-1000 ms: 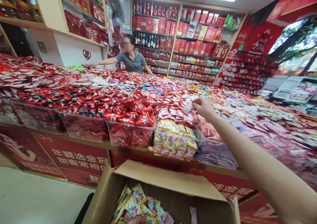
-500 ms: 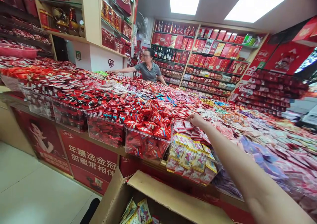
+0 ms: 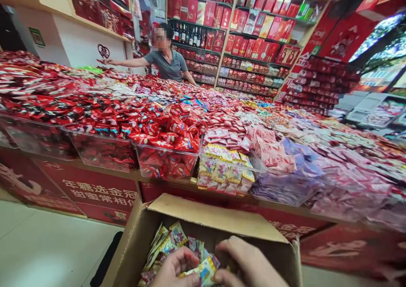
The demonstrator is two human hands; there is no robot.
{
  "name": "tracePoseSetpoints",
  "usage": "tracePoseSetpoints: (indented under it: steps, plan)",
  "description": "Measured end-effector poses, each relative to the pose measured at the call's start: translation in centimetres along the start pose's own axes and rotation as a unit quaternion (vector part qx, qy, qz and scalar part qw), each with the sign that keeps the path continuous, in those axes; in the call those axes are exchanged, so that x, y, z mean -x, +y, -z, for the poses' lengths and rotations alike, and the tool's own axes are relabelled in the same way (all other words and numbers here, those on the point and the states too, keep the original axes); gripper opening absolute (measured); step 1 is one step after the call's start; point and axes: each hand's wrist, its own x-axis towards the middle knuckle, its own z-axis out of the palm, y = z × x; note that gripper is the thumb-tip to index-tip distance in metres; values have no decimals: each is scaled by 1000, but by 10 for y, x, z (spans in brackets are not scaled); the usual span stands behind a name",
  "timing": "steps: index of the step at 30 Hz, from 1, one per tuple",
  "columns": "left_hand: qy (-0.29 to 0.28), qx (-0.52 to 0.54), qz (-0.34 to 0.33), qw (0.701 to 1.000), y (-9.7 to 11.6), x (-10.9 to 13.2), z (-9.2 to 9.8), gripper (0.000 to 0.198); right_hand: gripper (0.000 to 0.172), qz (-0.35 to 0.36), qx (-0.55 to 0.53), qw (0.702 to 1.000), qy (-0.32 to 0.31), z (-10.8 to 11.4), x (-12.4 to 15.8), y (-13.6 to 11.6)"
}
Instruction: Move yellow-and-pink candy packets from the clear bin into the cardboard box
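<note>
Both my hands are down in an open cardboard box (image 3: 203, 219) at the bottom of the view. My left hand (image 3: 176, 270) is curled round a bunch of yellow and pink candy packets (image 3: 203, 272). My right hand (image 3: 250, 266) is closed on the same bunch from the right side. More loose packets (image 3: 168, 242) lie in the box to the left of my hands. Just beyond the box, a clear bin (image 3: 226, 170) on the counter holds the same yellow and pink packets.
A long display counter (image 3: 104, 194) with red panels carries clear bins heaped with red, pink and purple candies. A person in a grey shirt (image 3: 166, 62) leans over its far side. Shelves of red boxes (image 3: 253, 28) line the back wall. Pale floor (image 3: 47, 249) lies to the left.
My right hand has come back from the pink packets on the counter and dropped into the box, where both hands now grip packets. The view has tilted down.
</note>
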Motion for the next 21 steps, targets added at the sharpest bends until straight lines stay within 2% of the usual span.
tracePoseSetpoints:
  steps: [1,2,5,8,12,14,18,21]
  plan:
    - [2,-2,-4,1000,3,0,-6,33,33,-31,-20,999,8,-19,12,9]
    - [3,-9,-7,1000,6,1,-12,30,31,-62,-38,997,24,-34,21,18]
    - [-22,-27,-10,999,15,2,-28,25,17,-144,-106,980,89,-54,30,36]
    - [-40,1,-4,999,23,2,-38,25,20,-185,-204,953,129,-48,31,37]
    - [-61,31,18,998,32,3,-46,34,24,-197,-278,927,153,-30,30,29]
    - [-51,27,19,998,38,4,-51,35,24,-208,-322,908,170,-26,27,27]
    - [11,48,16,999,45,6,-57,35,25,-226,-418,860,184,-24,19,26]
    - [12,79,27,996,46,6,-57,36,24,-217,-437,855,176,-25,15,26]
